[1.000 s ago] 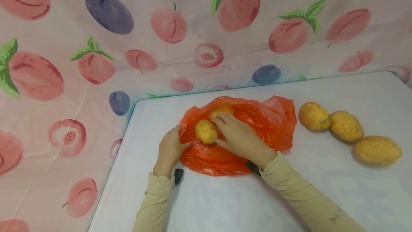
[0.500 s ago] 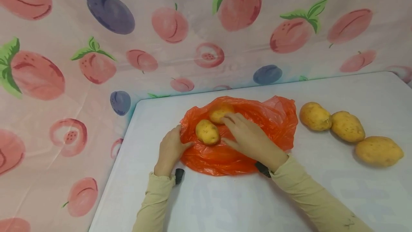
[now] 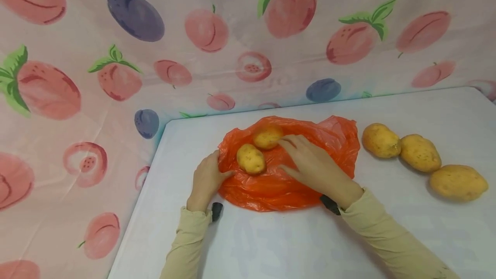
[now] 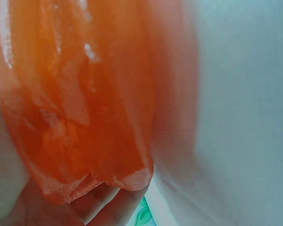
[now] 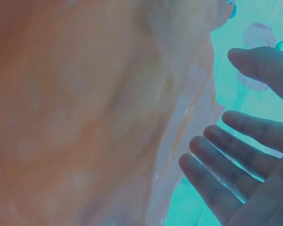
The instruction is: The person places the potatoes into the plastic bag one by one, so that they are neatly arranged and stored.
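A red plastic bag (image 3: pixel 271 199) lies spread on the table, crumpled at its edges. Two potatoes rest in its open middle: a nearer potato (image 3: pixel 251 159) and a farther potato (image 3: pixel 267 136). At the bag's left edge my left hand (image 3: pixel 206 179) holds the plastic between thumb and fingers; in the left wrist view, fingers (image 4: pixel 108 205) show beneath the bag's rim. My right hand (image 3: pixel 314 162) hovers over the bag's right part, just right of the potatoes. Its fingers (image 5: pixel 245 155) are spread and hold nothing in the right wrist view.
To the right of the bag, three more potatoes stand in a slanting row: one potato (image 3: pixel 381 141), a middle potato (image 3: pixel 420 153) and a nearest potato (image 3: pixel 459 182). The white table (image 3: pixel 279 244) meets a fruit-patterned cloth (image 3: pixel 217 68) at its back and left.
My right hand has let go of the nearer potato and drawn back to the right. That potato now stays in the bag. My left hand keeps its place at the bag's edge.
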`<state>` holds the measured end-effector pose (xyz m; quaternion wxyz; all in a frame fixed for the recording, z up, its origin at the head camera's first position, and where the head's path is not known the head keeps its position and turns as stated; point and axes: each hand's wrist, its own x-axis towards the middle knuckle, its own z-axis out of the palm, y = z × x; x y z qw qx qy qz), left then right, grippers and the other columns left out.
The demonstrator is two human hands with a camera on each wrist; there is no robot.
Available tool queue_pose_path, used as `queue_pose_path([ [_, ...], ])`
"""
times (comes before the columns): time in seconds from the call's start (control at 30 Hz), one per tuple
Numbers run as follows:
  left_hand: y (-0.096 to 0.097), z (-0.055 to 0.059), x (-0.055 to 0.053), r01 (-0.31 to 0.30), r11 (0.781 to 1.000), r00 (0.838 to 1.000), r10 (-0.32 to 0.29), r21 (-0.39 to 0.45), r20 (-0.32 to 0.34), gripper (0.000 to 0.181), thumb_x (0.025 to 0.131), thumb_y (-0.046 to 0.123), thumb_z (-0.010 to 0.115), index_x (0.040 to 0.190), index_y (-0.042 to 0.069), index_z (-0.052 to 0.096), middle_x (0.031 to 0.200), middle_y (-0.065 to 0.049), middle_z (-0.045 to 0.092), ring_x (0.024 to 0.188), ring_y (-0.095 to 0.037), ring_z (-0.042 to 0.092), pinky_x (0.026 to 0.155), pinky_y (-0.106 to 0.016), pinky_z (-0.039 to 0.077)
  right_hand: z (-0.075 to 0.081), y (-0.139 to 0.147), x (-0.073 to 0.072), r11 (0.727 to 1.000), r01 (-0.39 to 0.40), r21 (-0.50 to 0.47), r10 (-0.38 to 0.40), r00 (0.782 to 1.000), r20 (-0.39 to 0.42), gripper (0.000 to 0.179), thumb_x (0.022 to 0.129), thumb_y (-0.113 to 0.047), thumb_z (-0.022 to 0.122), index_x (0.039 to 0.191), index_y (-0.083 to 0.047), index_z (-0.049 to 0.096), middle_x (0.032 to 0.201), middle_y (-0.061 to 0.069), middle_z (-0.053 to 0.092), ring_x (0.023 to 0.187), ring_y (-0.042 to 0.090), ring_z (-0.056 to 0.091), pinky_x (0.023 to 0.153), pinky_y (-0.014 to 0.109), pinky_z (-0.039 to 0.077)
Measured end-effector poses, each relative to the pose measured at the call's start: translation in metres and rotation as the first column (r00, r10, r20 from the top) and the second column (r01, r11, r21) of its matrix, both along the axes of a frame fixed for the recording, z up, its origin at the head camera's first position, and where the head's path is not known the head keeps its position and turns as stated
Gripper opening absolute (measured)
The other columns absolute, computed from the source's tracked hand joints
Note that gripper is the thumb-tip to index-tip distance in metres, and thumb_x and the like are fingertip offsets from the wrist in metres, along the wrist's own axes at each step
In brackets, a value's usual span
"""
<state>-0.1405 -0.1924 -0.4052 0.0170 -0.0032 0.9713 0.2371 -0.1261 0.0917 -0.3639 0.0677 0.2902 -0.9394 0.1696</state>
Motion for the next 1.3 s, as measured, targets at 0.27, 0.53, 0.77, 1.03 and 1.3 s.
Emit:
queue_pose_path([
  [0.27,0.002,-0.001,0.001,-0.004,1.000,1.000,0.004,0.003,0.006,0.074,0.080,0.029,0.084,0.139,0.001,0.050,0.129,-0.015,0.063,0.114,-0.034,0.060,0.100,-0.050,0.050,0.001,0.015,0.000,1.000,0.025,0.013,-0.025,1.000,0.011,0.063,0.088,-0.030,0.077,0.137,0.001,0.052,0.136,0.019,0.054,0.127,0.036,0.050,0.101,0.052,0.049],
  [0.53,0.003,0.000,0.001,-0.009,1.000,1.000,0.009,0.002,0.011,0.073,0.080,0.029,0.084,0.138,0.001,0.051,0.127,-0.015,0.064,0.112,-0.034,0.060,0.098,-0.050,0.051,0.003,0.030,0.000,0.999,0.040,0.017,-0.040,0.999,0.002,0.062,0.086,-0.026,0.079,0.135,0.003,0.053,0.133,0.021,0.055,0.125,0.037,0.052,0.102,0.054,0.048],
  [0.77,0.002,0.000,0.001,-0.008,1.000,1.000,0.008,-0.004,0.008,0.074,0.080,0.029,0.084,0.139,0.001,0.050,0.128,-0.015,0.063,0.114,-0.034,0.060,0.098,-0.050,0.051,0.004,0.043,0.000,0.999,0.052,0.007,-0.052,0.999,-0.014,0.062,0.087,-0.024,0.078,0.135,0.004,0.052,0.135,0.023,0.054,0.128,0.039,0.049,0.106,0.056,0.043],
  [1.03,0.001,0.002,0.001,-0.012,1.000,1.000,0.012,-0.006,0.016,0.075,0.080,0.030,0.084,0.140,0.001,0.049,0.130,-0.016,0.063,0.115,-0.035,0.059,0.100,-0.050,0.050,0.007,0.056,0.000,0.997,0.076,-0.004,-0.076,0.996,-0.037,0.061,0.087,-0.023,0.078,0.135,0.005,0.052,0.135,0.023,0.053,0.125,0.039,0.052,0.095,0.055,0.052],
  [1.3,0.001,0.001,0.001,-0.009,1.000,1.000,0.009,-0.013,0.003,0.072,0.079,0.030,0.085,0.137,0.002,0.052,0.126,-0.015,0.064,0.112,-0.034,0.060,0.097,-0.049,0.051,0.008,0.067,-0.002,0.994,0.112,0.022,-0.111,0.993,-0.041,0.062,0.086,-0.023,0.079,0.136,0.002,0.053,0.133,0.019,0.052,0.120,0.035,0.053,0.084,0.053,0.057],
])
